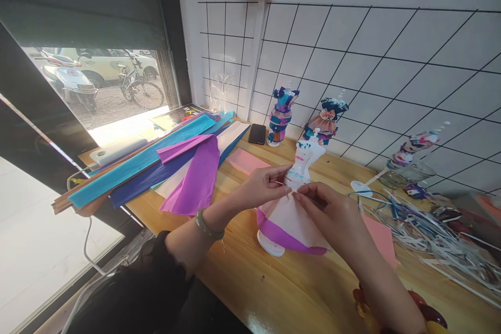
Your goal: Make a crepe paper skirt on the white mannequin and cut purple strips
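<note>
On the near half of the desk (235,255): one miniature white dress form (300,164) on one round white base (270,245), between the person's two hands.
Paper skirt (287,219): one, pale pink with a single purple band at the hem, gathered at the dress form's waist.
Left hand (258,188): fingers nearly closed at the waist, thumb pressing the skirt's gathered top; one pale bangle (201,225) on the wrist.
Right hand (332,206): thumb and forefinger pinched together on the same gather.
Dressed figures: three; the first (282,115) and second (324,122) stand behind the white one, and the third (417,148), leaning in this view, is at the right beside a glass jar (407,175).
Smartphone (257,134): one, black, lying flat just left of the first dressed figure.
Pink sheets: two, one (245,160) beyond the left hand, the other (381,240) beside the right forearm.
Crepe-paper pile: at the left, strips too overlapped to count; one folded purple strip (195,172) lies on top, one long turquoise strip (141,151) near it.
Ribbon tangle (426,250): white and blue strands at the right, uncountable.
Outside the window: one scooter (70,81), one bicycle (135,86).
</note>
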Demonstrator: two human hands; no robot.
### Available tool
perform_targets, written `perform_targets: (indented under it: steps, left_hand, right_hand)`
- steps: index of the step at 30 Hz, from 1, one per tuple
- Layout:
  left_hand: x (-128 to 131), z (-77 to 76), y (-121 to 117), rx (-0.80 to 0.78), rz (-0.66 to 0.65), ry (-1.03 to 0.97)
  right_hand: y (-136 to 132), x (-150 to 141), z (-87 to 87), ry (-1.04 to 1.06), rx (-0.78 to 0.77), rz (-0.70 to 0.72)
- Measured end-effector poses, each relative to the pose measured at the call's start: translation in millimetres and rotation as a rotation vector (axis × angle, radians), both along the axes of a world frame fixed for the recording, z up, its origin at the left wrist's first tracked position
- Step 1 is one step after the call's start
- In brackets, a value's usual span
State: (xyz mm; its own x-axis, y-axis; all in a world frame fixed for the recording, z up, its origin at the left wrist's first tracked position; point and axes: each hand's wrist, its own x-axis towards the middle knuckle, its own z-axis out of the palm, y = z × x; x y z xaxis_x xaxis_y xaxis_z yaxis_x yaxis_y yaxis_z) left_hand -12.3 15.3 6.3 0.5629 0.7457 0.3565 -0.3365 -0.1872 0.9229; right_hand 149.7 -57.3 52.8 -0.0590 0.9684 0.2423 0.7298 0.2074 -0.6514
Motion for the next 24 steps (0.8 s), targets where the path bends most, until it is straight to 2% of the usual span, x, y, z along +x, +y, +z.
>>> perform_targets:
  steps: [8, 18, 24]
  left_hand:
    - [1.4, -3.4, -0.1, 0.063, 0.093, 0.052]
    - [-1.1, -1.9, 1.8, 0.002, 0.01, 0.014]
    - [-0.5, -1.5, 1.0, -0.04, 0.02, 0.03]
  right_hand:
    - [-7.6, 1.5, 9.3, -0.117, -0.065, 0.009]
    - [-4.6, -2.9, 2.0, -0.185, -0.034, 0.003]
    - [-5.6, -4.0, 5.1, -0.179, -0.045, 0.03]
